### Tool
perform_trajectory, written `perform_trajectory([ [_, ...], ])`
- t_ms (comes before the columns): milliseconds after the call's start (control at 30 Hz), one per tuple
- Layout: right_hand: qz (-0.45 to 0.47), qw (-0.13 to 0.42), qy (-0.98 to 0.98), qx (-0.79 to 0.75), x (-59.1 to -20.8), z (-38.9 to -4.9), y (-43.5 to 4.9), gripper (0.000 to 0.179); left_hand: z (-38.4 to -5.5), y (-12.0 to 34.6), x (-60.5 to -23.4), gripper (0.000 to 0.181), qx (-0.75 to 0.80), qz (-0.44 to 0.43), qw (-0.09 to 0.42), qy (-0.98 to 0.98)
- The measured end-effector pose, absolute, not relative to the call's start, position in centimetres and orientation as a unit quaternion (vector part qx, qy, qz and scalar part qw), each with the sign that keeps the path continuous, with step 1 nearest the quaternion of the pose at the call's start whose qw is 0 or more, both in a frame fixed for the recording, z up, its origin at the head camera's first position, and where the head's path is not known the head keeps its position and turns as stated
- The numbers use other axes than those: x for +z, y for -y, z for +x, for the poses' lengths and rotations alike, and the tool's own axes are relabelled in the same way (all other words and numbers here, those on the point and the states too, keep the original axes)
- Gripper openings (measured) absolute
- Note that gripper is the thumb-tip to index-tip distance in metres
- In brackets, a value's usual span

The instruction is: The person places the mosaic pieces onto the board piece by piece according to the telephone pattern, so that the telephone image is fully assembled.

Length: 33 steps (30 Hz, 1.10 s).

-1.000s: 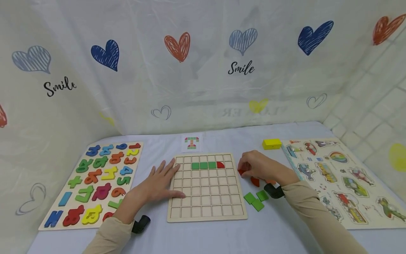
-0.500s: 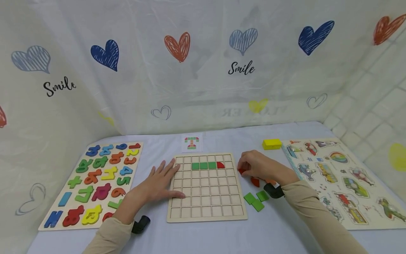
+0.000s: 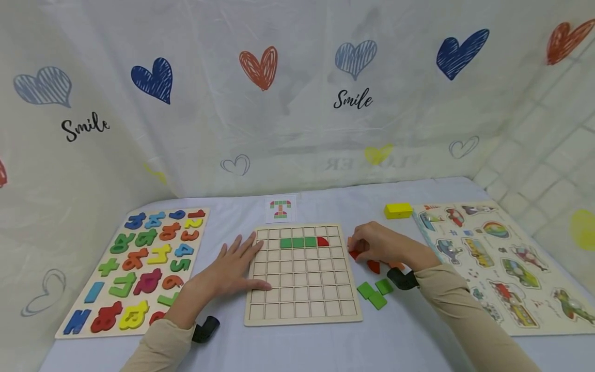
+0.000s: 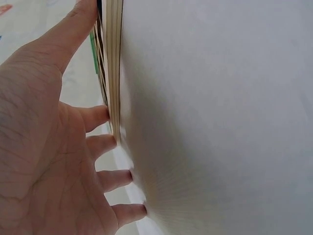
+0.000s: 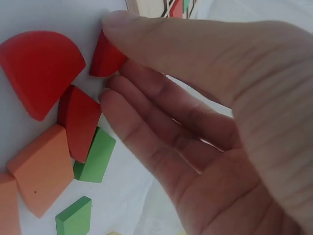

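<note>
My left hand (image 3: pixel 230 274) rests with spread fingers on the left edge of a wooden grid board (image 3: pixel 302 294). In the left wrist view its fingertips meet the board's side and the cloth. A row of green square tiles (image 3: pixel 298 242) ends in a red quarter-circle tile (image 3: pixel 323 241) near the board's top. Right of the board, my right hand (image 3: pixel 383 243) pinches another red quarter-circle tile (image 5: pixel 105 56) between thumb and fingers, low at the cloth. Beside it lie more red tiles (image 5: pixel 44 68), orange tiles (image 5: pixel 44 169) and loose green tiles (image 3: pixel 377 300).
A pattern card (image 3: pixel 281 208) lies behind the board. An alphabet and number puzzle (image 3: pixel 104 294) stands left, a picture puzzle (image 3: pixel 506 268) right. Yellow blocks (image 3: pixel 398 211) sit at the back right. A printed curtain (image 3: pixel 297 129) hangs behind the table.
Both hands stay nearly still. At the right fingertips a sliver of orange now shows, and the red tile there has shifted very slightly.
</note>
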State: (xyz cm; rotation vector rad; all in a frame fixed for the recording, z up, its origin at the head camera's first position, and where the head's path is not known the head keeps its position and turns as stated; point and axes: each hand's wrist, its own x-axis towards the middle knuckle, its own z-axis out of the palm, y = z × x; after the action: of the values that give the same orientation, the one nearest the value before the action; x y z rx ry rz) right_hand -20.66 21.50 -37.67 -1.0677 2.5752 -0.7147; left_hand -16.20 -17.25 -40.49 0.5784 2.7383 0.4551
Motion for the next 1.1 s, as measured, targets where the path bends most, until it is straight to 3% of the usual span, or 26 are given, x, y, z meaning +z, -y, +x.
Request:
perform_trajectory([
  [267, -0.361, 0.155, -0.879, -0.27, -37.7, -20.6, -21.8, 0.017, -16.2, 17.2, -40.5, 0.112, 0.156, 0.204, 0.153, -0.954],
  [1100, -0.363, 0.141, -0.861, -0.326, -38.2, -20.2, -22.8, 0.015, -16.2, 17.2, -40.5, 0.113, 0.16, 0.205, 0.152, -0.954],
])
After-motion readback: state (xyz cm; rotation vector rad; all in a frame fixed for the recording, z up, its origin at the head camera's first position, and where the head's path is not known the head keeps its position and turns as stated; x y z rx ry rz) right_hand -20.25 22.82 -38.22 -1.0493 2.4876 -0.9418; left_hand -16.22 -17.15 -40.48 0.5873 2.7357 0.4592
